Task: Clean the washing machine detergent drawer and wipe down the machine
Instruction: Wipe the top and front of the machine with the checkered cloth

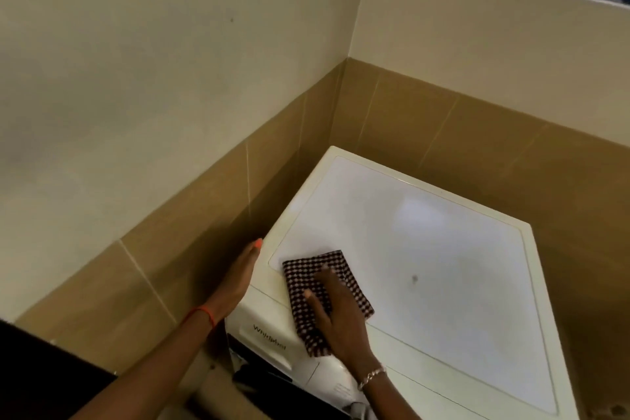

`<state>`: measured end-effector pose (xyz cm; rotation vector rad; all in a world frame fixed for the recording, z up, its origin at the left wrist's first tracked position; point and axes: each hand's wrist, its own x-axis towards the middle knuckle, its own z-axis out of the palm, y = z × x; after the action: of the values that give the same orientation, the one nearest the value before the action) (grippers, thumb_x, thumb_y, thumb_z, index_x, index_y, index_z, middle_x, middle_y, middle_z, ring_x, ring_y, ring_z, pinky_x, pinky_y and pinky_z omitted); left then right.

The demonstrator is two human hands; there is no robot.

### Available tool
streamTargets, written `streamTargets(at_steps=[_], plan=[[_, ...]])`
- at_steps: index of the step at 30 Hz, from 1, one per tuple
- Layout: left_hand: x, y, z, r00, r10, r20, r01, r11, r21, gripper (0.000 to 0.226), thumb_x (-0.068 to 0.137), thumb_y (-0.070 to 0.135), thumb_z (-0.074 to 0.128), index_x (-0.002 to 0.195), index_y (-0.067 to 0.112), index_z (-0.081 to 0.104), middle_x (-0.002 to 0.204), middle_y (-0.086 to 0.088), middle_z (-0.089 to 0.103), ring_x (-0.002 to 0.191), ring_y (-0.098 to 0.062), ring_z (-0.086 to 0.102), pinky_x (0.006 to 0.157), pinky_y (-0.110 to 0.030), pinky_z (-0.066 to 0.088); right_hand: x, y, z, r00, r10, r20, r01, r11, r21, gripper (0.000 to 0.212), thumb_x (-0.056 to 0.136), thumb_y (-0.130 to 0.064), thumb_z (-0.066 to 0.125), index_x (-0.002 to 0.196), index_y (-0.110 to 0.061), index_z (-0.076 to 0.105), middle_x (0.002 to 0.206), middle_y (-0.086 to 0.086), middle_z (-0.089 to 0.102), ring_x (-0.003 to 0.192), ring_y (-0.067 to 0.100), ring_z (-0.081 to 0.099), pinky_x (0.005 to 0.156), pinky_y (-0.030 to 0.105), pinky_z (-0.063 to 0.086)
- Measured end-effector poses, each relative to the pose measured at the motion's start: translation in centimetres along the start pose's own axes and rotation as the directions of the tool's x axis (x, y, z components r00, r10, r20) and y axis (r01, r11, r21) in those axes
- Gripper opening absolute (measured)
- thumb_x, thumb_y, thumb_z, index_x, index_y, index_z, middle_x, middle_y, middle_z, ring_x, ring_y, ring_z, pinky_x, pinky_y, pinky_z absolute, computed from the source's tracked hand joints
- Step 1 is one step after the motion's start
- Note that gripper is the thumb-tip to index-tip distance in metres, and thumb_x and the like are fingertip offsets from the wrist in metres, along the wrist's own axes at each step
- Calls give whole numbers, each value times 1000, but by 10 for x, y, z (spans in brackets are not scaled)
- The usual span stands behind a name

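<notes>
- While the right hand [341,320] lies flat on the checked cloth [306,273], fingers straight and spread, pressing rather than gripping, the cloth sits folded on the near-left corner of the washing machine top [426,249].
- The cloth pokes out past the right fingertips and trails back under the palm to the top's front edge (dark brown with pale checks, folded to a rectangle).
- Over to the left hand [238,278]: fingers straight and together, holding nothing, laid along the machine's left rim, an orange nail [258,243] at the tip.
- The cloth lies just right of those left fingers, a strip of white rim between them.
- Well off to the right of the right fingers, a dark speck [414,278] marks the white surface.
- Below the right palm, on the machine's front, is a white panel with brand lettering [269,341]. There is a dark gap beneath it, and I cannot tell whether the detergent drawer is pulled out.
- A red thread [203,314] circles the left wrist, a chain bracelet [371,377] the right.
- Beyond both sets of fingertips, tan wall tiles [443,133] meet in the corner.
</notes>
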<state>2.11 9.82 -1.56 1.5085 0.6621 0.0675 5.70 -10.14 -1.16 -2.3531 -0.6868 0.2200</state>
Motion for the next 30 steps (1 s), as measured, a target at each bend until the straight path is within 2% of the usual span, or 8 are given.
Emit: streamTargets(at_steps=[4, 7, 12, 15, 18, 25, 28, 30], plan=[[3, -10, -3, 995, 99, 23, -100, 993, 56, 45, 100, 33, 30, 143, 22, 31, 149, 3, 33, 136, -11, 32, 115, -34, 25, 26, 6, 12, 994, 3, 112, 24, 972, -232, 106, 60, -82, -21, 148, -33, 12, 158, -4, -2, 144, 19, -10, 113, 33, -10], [6, -15, -11, 997, 53, 57, -51, 998, -44, 65, 89, 62, 34, 145, 29, 23, 150, 11, 26, 136, -6, 26, 111, -29, 23, 40, -10, 32, 994, 7, 110, 36, 923, -384, 105, 59, -72, -31, 149, -29, 2, 157, 3, -11, 139, 21, -24, 110, 39, -18], [7, -17, -10, 995, 99, 5, -97, 981, -169, 52, 98, 44, 28, 146, 27, 20, 153, 9, 20, 142, -9, 18, 114, -28, 17, 54, -50, 71, 986, -24, 168, 97, 891, -444, 77, 85, -63, -9, 148, -27, 17, 157, 9, 9, 144, 33, 0, 114, 46, -8], [7, -22, -5, 984, 166, -58, -160, 983, 89, 54, 97, 45, 31, 147, 30, 19, 156, 9, 11, 144, -9, 5, 115, -33, 10, 45, -53, 76, 983, -64, 174, 144, 853, -501, 56, 96, -54, 13, 138, -26, 38, 141, 8, 47, 132, 34, 40, 103, 48, 18], [8, -33, -5, 959, 282, 14, -260, 862, 436, 69, 83, 63, 18, 145, 34, 13, 150, 21, 5, 138, 4, -8, 114, -34, -14, 23, -35, 63, 969, -139, 203, 225, 834, -505, 54, 96, -56, 21, 142, -31, 30, 143, 0, 44, 133, 28, 39, 104, 46, 18], [27, -30, 4, 899, 388, 205, -387, 478, 788, 97, 64, 85, -14, 142, 27, -12, 150, 13, -15, 142, -5, -14, 116, -36, -12, 24, 21, 33, 990, -111, 91, 143, 835, -532, 51, 95, -58, 18, 140, -40, 31, 144, -11, 33, 132, 20, 41, 108, 35, 13], [33, -34, 8, 910, 369, 190, -315, 316, 895, 98, 79, 81, 6, 145, 11, 25, 152, -3, 24, 139, -18, 29, 112, -44, 23, 61, 33, 24, 999, -50, 20, 53, 873, -485, 57, 93, -60, 10, 142, -38, 29, 149, -10, 19, 140, 21, 24, 115, 34, 3], [35, -37, 12, 918, 340, 202, -303, 276, 912, 92, 82, 78, 17, 137, 8, 39, 142, -7, 46, 128, -22, 48, 110, -44, 25, 93, 31, 23, 999, -36, -8, 28, 890, -456, 70, 87, -65, -5, 145, -36, 21, 151, -10, 8, 144, 21, 11, 116, 38, -3]])
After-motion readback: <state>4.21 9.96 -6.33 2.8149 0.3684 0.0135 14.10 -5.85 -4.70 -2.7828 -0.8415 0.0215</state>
